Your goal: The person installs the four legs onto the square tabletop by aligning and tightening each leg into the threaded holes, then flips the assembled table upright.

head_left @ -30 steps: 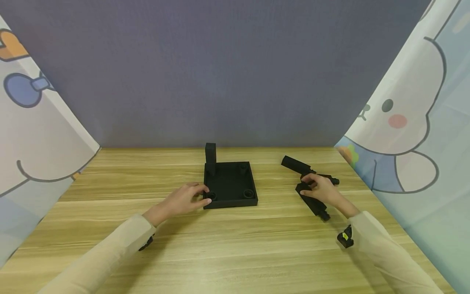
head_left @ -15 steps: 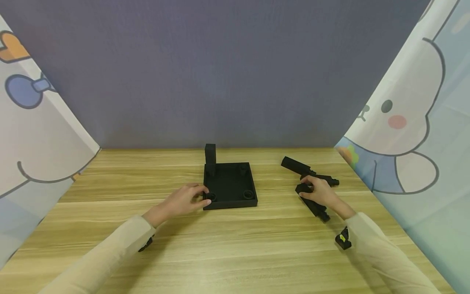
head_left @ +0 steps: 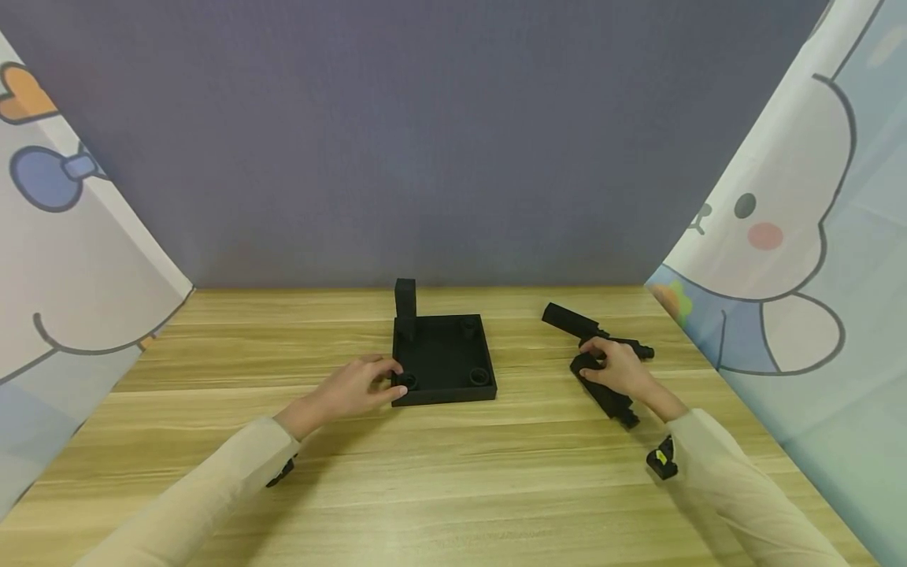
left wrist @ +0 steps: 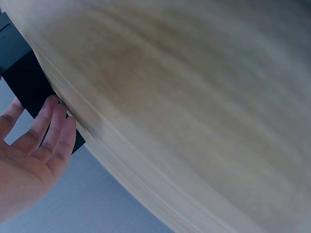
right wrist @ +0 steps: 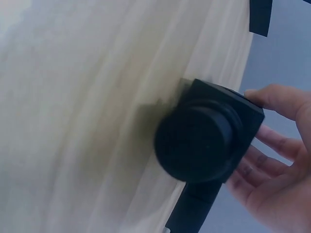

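A black square tray (head_left: 446,394) with low walls sits at the centre of the frame. In its upper-left corner a square post (head_left: 405,303) stands upright; raised round sockets show in the lower-left corner (head_left: 407,381), the lower-right corner (head_left: 479,376) and the upper-right corner (head_left: 469,324). The left hand (head_left: 346,388) holds the tray at its lower-left corner, thumb at the near wall and fingers bent around the left side; the left wrist view shows several fingertips against the dark wall.

Right of centre, the right hand (head_left: 621,372) grips a black block (head_left: 605,396), thumb on one side and fingers on the other. This block lies slanting toward the lower right, and a short peg sticks out at its lower end; the right wrist view shows the peg as a thick round cylinder on a square-edged body. Just beyond that hand lie two more pieces: an upper-left block (head_left: 569,318) and a partly covered block (head_left: 634,346), each narrowing at its right end.

All these parts look matt and smooth. The tabletop (head_left: 439,488) has pale yellow-brown, streaky wood grain running across the frame. Behind it rises a grey-blue panel (head_left: 439,157) with a fine fabric-like texture, and cream sleeves (head_left: 212,480) cover both forearms
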`<state>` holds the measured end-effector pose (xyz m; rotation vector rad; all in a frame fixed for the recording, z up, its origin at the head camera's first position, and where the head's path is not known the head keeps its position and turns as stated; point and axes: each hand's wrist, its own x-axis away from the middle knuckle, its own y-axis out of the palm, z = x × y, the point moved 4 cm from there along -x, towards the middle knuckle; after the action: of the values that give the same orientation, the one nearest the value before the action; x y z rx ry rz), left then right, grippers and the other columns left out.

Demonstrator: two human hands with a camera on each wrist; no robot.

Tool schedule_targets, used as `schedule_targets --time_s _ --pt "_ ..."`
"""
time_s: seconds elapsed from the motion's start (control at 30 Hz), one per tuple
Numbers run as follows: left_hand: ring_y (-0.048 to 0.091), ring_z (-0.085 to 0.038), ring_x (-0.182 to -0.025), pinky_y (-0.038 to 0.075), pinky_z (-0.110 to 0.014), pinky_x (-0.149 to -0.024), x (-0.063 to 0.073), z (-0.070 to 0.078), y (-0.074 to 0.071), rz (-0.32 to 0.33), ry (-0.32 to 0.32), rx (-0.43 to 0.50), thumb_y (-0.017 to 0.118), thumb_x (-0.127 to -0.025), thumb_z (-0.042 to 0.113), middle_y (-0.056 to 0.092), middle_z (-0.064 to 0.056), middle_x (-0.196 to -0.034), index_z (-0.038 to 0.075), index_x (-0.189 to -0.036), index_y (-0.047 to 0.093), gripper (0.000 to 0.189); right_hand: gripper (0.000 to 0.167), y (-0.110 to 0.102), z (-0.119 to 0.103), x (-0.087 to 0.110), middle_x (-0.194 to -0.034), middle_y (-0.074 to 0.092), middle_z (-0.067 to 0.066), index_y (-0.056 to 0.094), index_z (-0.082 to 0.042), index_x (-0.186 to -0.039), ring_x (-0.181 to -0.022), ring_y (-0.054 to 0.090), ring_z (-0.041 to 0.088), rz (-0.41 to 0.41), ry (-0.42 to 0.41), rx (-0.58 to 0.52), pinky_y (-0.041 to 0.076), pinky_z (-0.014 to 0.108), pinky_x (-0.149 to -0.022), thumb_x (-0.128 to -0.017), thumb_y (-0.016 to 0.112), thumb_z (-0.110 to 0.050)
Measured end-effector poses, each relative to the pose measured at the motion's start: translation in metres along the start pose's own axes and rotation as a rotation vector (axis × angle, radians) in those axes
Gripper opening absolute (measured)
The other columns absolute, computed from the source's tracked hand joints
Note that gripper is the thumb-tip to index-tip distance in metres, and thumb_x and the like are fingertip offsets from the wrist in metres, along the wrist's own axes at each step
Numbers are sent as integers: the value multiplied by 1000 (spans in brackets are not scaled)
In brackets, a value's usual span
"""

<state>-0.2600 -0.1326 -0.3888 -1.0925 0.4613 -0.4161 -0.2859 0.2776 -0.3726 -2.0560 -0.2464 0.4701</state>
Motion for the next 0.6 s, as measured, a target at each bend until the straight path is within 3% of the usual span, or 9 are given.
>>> schedule_targets --time_s 0.13,0.37,0.6 --pt "59 -16 -88 50 -31 -70 0 2 -1 0 -6 3 58 -88 41 62 -7 -106 14 -110 62 35 33 -4 1 0 -87 60 19 60 1 -102 -59 53 12 10 -51 -41 43 28 -52 -79 71 -20" --pt "59 -17 -88 50 -32 -70 1 3 -2 0 0 12 58 -88 39 62 -8 -106 12 -110 61 35 38 -10 -1 -3 -97 60 25 58 7 -111 -69 61 23 -67 75 5 50 31 -58 -80 69 -13" --pt "59 -17 -89 50 -33 -72 1 3 -2 -8 -5 22 57 -89 40 61 -8 -108 13 -111 61 36 37 -19 -4 -6 -95 63 24 58 6 -111 -75 62 27 -79 92 36 51 38 -63 -81 68 -13"
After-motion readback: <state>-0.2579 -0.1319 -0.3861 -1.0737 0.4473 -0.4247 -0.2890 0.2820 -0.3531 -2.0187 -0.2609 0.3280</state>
